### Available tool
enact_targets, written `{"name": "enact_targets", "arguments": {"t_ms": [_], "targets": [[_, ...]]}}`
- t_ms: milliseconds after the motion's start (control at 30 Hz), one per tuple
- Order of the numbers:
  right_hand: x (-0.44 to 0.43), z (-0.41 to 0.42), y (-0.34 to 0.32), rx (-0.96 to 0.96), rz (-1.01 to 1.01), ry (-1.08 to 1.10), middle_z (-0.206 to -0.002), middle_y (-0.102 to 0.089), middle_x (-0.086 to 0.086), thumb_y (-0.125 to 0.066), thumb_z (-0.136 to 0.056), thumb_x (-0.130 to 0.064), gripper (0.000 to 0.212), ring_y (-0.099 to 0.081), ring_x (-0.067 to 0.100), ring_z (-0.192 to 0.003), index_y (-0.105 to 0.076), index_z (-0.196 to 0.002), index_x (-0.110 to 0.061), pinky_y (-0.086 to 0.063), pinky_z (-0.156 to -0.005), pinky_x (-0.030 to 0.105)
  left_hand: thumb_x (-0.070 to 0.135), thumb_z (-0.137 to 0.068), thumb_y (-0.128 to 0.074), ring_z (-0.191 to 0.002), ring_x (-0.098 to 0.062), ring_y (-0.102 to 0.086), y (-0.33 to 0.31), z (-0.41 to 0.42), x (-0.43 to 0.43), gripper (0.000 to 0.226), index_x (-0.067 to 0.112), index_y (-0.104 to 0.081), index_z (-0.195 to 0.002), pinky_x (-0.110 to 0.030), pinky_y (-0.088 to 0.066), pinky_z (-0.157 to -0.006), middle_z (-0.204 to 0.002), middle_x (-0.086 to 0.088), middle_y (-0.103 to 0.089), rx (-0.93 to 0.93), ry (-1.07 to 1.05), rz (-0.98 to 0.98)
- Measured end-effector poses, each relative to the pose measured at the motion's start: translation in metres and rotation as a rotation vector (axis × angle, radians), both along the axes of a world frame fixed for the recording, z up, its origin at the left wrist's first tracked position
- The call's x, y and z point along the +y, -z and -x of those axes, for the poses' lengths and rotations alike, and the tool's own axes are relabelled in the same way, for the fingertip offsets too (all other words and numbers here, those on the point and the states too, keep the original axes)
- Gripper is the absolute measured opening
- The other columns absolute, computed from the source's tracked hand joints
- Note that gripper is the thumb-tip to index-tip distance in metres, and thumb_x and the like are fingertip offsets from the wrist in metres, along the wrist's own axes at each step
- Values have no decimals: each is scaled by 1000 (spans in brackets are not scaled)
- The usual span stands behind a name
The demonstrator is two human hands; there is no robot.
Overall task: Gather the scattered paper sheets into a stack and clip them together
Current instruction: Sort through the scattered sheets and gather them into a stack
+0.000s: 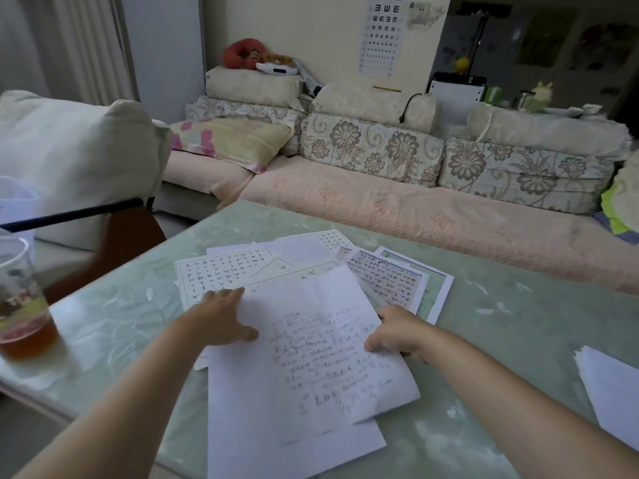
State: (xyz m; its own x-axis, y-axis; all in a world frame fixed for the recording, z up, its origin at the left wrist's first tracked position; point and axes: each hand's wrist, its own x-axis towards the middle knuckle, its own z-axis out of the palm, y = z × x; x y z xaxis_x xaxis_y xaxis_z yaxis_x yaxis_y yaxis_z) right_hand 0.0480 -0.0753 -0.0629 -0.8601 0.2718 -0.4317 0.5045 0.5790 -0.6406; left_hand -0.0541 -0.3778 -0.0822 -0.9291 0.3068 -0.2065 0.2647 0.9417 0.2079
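Several paper sheets lie fanned and overlapping on the pale green table [484,326]. A handwritten sheet [332,354] lies on top, over a plain white sheet [262,430]. Behind them are a gridded practice sheet [221,271] and printed sheets [394,278]. My left hand [221,316] rests with fingers spread on the left side of the pile, thumb on the top sheet. My right hand [397,331] grips the right edge of the handwritten sheet, fingers curled over it. No clip is visible.
A plastic cup of brown drink [20,305] stands at the table's left edge. Another white sheet [612,392] lies at the right edge. A sofa [380,202] with flowered cushions runs behind the table; a chair [114,236] stands at the left.
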Motion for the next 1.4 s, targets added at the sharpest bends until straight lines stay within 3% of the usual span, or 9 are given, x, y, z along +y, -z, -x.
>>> {"name": "enact_targets", "arguments": {"t_ms": [200,367,633,767,833,1033,1133,1267,1400], "targets": [[-27,10,10,127,-78,14,-120,-63,-4,-81,-62,-35,75,-61,20,-108,-50,-129,-25,-52,-91,36,61,-72,-75,-127,-29,-43,-5,4,2,97,16,-32,-147,-40,-44,-100,-140,-8,-45,-1,-102,-32],[-31,8,9,95,-179,-30,-105,-66,-1,-71,-73,-7,50,-64,18,-92,-57,-119,-19,-53,-69,27,14,-80,-69,-99,-21,-62,-8,9,-3,40,17,-64,-119,-29,-55,-77,-117,-1,-65,-98,-235,-339],[-26,-1,0,138,-99,-57,-98,-72,1,-75,-72,4,46,-71,18,-84,-63,-110,-18,-60,-66,31,9,-94,-60,-70,-20,-58,-13,10,-3,10,10,-69,-99,-27,-51,-66,-89,-9,-64,-148,-682,-1333],[-33,-4,-3,145,-80,-125,-99,-71,-2,-76,-72,1,43,-72,17,-85,-62,-105,-22,-61,-74,34,47,-81,-74,-89,-28,-67,-19,3,6,41,9,-68,-96,-40,-55,-87,-97,-8,-71,-275,-630,-1259],[-36,-7,-4,114,-64,-178,-102,-70,-5,-78,-71,-3,44,-70,14,-89,-62,-106,-25,-61,-77,33,29,-69,-87,-90,-30,-69,-21,-4,12,45,8,-66,-104,-43,-57,-84,-99,-10,-72,-286,-554,-1184],[-28,1,-13,270,60,26,-131,-54,2,-80,-81,-36,80,-58,19,-109,-35,-147,-23,-47,-80,28,-13,-82,-62,-99,-36,-67,-37,-7,25,41,9,-60,-118,-48,-57,-83,-108,-16,-67,-267,-375,-1376],[-17,9,-15,244,207,125,-112,-69,3,-77,-86,-23,57,-67,16,-91,-49,-135,-15,-50,-63,24,-15,-85,-60,-94,-39,-68,-41,-6,31,44,10,-56,-121,-50,-59,-76,-106,-20,-68,-345,-313,-1516],[-2,18,-9,186,281,175,-94,-76,6,-68,-93,-14,19,-72,19,-79,-68,-111,-9,-56,-63,29,-11,-83,-66,-93,-37,-70,-28,5,41,49,12,-56,-125,-52,-58,-79,-106,-19,-70,-323,-338,-1531],[10,28,0,234,218,255,-99,-75,8,-64,-94,-11,10,-72,27,-90,-71,-101,-10,-58,-87,45,17,-88,-69,-105,-22,-65,-8,21,57,50,17,-51,-135,-37,-55,-82,-122,-4,-66,-34,-236,-1040]]}}
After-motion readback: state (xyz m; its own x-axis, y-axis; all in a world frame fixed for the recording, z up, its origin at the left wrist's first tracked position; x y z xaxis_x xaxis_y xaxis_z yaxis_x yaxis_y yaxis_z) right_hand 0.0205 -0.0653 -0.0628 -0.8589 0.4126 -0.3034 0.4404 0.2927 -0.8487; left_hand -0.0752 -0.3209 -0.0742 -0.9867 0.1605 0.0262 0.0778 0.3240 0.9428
